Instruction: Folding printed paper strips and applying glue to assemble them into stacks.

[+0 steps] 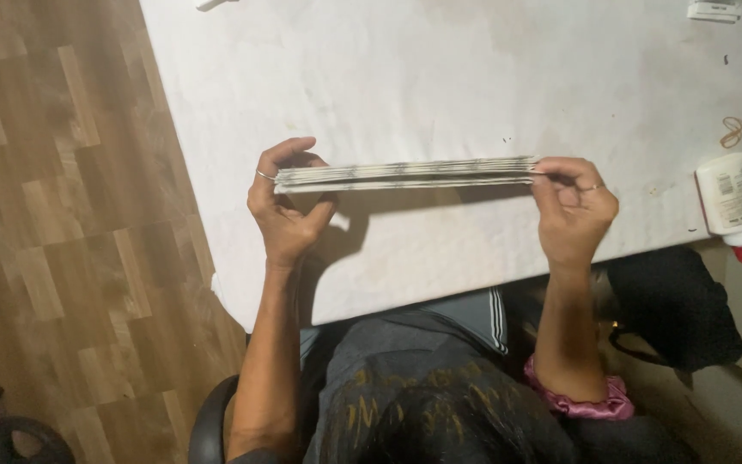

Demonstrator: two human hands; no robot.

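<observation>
Paper strip stack (405,174), long, flat, pale, edge-on.

A single head-worn camera looks steeply down from close above the seated person's lap. The white tabletop (440,77) fills the upper centre and right of the frame, wooden floor (62,215) runs down the left side, and both forearms rise from the bottom edge.

Dim, warm indoor light; hard shadows under the hands (289,215); edges soft, perhaps slightly blurred.
</observation>
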